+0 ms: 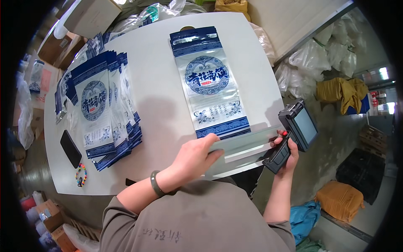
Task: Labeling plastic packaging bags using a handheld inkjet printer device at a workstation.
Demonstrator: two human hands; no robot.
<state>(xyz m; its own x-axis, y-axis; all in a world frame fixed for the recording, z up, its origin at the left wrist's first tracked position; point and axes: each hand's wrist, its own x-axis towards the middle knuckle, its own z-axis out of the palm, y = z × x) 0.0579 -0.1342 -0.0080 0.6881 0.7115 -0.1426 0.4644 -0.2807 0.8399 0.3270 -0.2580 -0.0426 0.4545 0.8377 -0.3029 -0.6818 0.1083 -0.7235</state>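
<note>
My right hand (288,151) grips a black handheld inkjet printer (296,129) by its handle, at the table's right front edge. Its screen faces up, and the thumb is beside a red button. My left hand (201,154) has its fingertips and thumb at the left end of a clear greenish plate (245,141). That plate lies across the bottom edge of a neat stack of blue-and-white plastic pouches (207,78). The pouches bear printed patterns and writing. The plate's right end reaches behind my right fingers.
A fanned pile of similar pouches (97,104) covers the table's (151,78) left side. Near it lie a black phone (70,148) and a bead strap (80,174). Cardboard boxes (91,17) stand back left; plastic bags (310,60) and wrapped bundles (341,200) sit to the right.
</note>
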